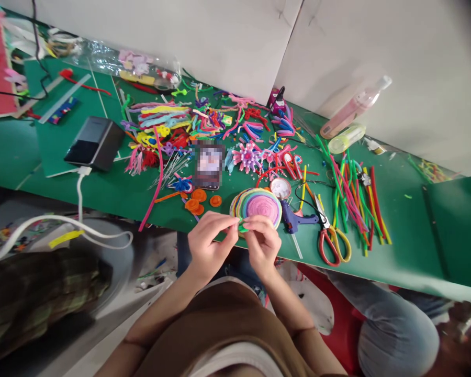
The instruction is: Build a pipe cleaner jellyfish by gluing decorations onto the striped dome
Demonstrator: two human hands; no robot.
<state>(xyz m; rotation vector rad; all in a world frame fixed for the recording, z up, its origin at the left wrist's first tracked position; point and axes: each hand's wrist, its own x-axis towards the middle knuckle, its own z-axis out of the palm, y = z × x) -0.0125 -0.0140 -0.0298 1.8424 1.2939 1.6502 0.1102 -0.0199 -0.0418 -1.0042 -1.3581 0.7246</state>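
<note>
Between the fingertips of both hands is a small green pipe cleaner piece (242,227), its shape mostly covered by the fingers. My left hand (210,243) pinches it from the left, and my right hand (262,242) pinches it from the right. Just beyond them lies a round coiled disc (262,207) in pink, purple, teal and yellow bands. Orange coiled discs (195,203) rest on the table left of it. To its right are a blue glue gun (296,217) with a clear glue stick and scissors (332,241) with red and yellow handles.
The green table (408,225) carries bundles of pipe cleaners (353,199), a pink pipe cleaner flower (248,156), a phone (209,166) and a dark box-shaped device (94,144) with a white cable. Bottles (353,107) stand by the wall. At right, another person's jeans-clad leg (396,330) shows.
</note>
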